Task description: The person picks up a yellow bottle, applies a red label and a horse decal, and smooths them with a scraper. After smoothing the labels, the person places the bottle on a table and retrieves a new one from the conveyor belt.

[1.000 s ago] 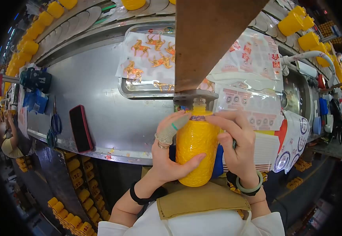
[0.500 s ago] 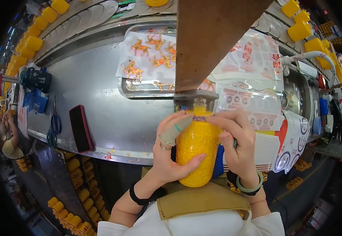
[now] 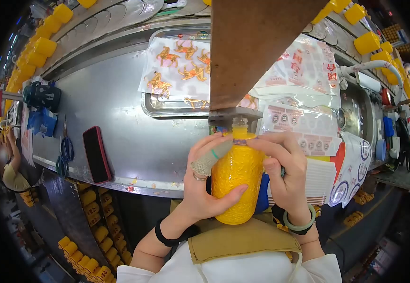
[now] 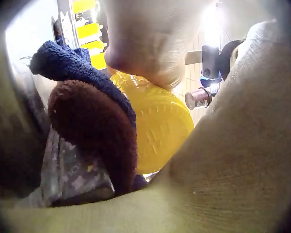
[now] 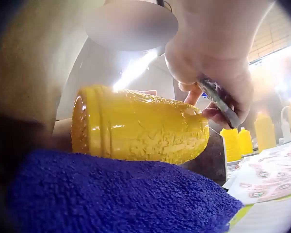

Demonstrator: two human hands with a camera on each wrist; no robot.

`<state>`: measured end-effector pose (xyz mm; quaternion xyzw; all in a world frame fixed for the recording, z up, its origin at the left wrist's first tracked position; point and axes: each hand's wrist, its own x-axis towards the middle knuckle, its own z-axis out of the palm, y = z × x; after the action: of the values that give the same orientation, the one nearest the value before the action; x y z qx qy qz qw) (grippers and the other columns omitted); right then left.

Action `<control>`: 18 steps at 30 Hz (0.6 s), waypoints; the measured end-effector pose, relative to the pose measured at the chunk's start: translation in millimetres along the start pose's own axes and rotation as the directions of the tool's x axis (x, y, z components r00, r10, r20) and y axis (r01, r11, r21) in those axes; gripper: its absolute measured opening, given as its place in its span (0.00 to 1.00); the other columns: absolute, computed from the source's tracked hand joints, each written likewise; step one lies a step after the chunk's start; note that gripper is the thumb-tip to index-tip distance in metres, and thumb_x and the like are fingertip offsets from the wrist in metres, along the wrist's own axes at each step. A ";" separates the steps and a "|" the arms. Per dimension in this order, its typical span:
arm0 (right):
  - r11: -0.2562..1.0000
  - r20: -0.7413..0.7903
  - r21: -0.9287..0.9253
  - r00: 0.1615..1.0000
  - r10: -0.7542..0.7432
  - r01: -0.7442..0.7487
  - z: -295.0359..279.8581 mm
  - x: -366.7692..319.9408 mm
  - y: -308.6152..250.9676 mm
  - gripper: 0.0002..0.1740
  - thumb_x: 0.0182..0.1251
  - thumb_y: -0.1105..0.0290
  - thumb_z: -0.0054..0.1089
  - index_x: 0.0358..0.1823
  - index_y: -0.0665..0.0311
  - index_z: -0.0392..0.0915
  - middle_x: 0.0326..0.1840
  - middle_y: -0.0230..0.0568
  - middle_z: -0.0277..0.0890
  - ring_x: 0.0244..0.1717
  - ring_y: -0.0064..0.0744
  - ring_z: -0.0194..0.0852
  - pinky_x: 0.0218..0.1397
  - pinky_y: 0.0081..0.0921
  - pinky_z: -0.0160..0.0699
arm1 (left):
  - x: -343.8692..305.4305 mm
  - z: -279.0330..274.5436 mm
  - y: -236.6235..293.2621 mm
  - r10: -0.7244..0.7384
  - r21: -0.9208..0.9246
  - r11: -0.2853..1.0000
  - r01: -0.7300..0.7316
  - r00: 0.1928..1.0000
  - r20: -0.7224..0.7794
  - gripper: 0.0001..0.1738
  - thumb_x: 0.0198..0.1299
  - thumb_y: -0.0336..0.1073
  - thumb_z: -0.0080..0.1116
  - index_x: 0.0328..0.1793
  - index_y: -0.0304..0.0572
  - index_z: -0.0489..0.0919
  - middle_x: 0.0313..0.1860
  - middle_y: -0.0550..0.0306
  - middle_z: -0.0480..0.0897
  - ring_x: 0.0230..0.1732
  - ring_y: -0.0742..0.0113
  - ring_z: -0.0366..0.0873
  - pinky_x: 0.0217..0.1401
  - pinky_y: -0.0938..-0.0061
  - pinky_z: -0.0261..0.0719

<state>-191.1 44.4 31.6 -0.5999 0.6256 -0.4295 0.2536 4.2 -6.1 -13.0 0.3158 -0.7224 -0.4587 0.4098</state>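
A yellow textured bottle (image 3: 237,184) with a clear glass mouth (image 3: 239,122) stands upright in front of the person. The left hand (image 3: 202,188) grips its body, thumb across the front. A pale cover with a green band sleeves one left finger. A narrow purple patterned strip (image 3: 240,141) rings the bottle's shoulder. At that strip, fingertips of both hands touch the bottle. The right hand (image 3: 285,170) has its other fingers curled around a dark, flat, elongated tool (image 5: 218,102). In the right wrist view the bottle's base faces left, above a blue towel (image 5: 121,194).
A metal tray (image 3: 153,111) holds orange-gold horse-shaped decals on white paper. Printed label sheets (image 3: 301,122) lie at right. A brown post (image 3: 247,47) rises ahead. Phone (image 3: 96,153) and blue scissors (image 3: 66,146) are at left. Yellow bottles (image 3: 44,47) ride the conveyor behind.
Bottles on the conveyor at the back have moved rightward. Both hands and the held bottle stay almost still, with only slight shifts of the fingers at the shoulder.
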 end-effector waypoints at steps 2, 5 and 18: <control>1.000 0.000 0.003 1.000 -0.005 0.005 0.0 0.3 0.0 0.17 0.79 0.60 0.59 0.57 0.63 0.87 0.49 0.48 0.80 0.46 0.42 0.81 0.50 0.33 0.80 | 0.2 -0.1 -0.6 -0.002 -0.004 1.000 0.002 1.000 -0.012 0.42 0.51 0.41 0.79 0.72 0.35 0.74 0.69 0.43 0.77 0.72 0.44 0.71 0.77 0.53 0.67; 1.000 0.001 0.002 1.000 0.002 -0.002 0.1 -0.2 0.4 0.17 0.79 0.60 0.58 0.56 0.63 0.87 0.49 0.49 0.80 0.46 0.42 0.81 0.50 0.33 0.80 | 1.8 -1.2 -3.9 -0.024 -0.094 0.995 0.016 0.997 -0.079 0.44 0.51 0.41 0.78 0.74 0.35 0.72 0.68 0.43 0.77 0.70 0.48 0.72 0.76 0.55 0.66; 1.000 -0.015 -0.004 1.000 0.006 -0.006 0.3 -1.1 -1.6 0.16 0.78 0.62 0.59 0.57 0.62 0.87 0.49 0.49 0.81 0.46 0.43 0.81 0.50 0.34 0.79 | 9.5 5.9 -20.8 -0.013 -0.254 0.966 -0.035 0.983 -0.185 0.37 0.55 0.37 0.72 0.71 0.33 0.72 0.63 0.48 0.75 0.65 0.56 0.72 0.74 0.61 0.65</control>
<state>-189.8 45.6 32.6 -0.5951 0.6302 -0.4322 0.2490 -3.7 -19.5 -30.8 0.2972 -0.6177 -0.5146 0.5151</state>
